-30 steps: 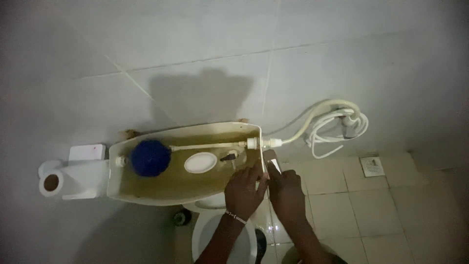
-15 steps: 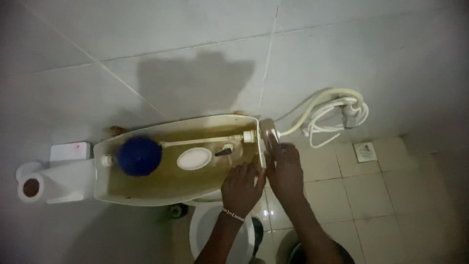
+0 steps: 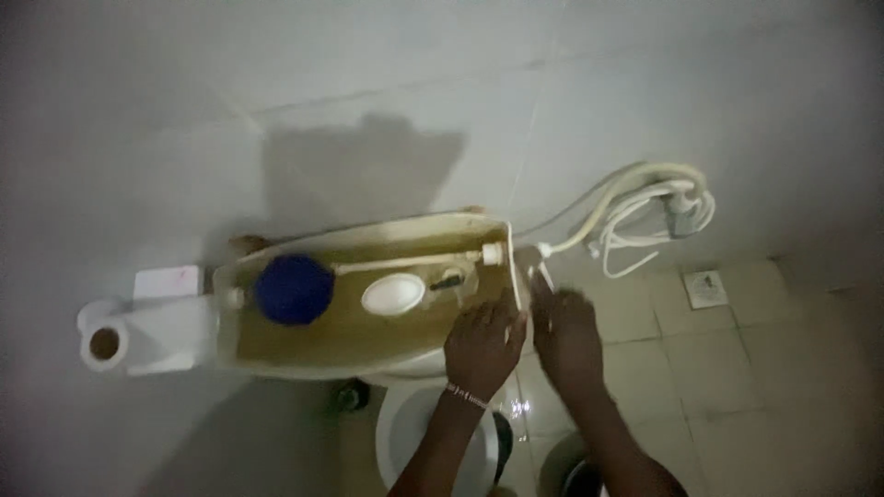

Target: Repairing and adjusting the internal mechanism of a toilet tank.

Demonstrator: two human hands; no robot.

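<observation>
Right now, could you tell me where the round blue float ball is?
In the head view, the round blue float ball sits at the left end of the open cream toilet tank, left of the white oval cap.

Open cistern (image 3: 276, 354): glazed cream ceramic, inner walls stained dull brown. Inside it, float ball (image 3: 294, 289): matt blue plastic, on a pale plastic arm. Wall behind cistern: smooth grey tile, faint sheen. Right of cistern, coiled hose (image 3: 645, 216): white plastic. Left of cistern, paper roll (image 3: 103, 342): soft, matt.
</observation>
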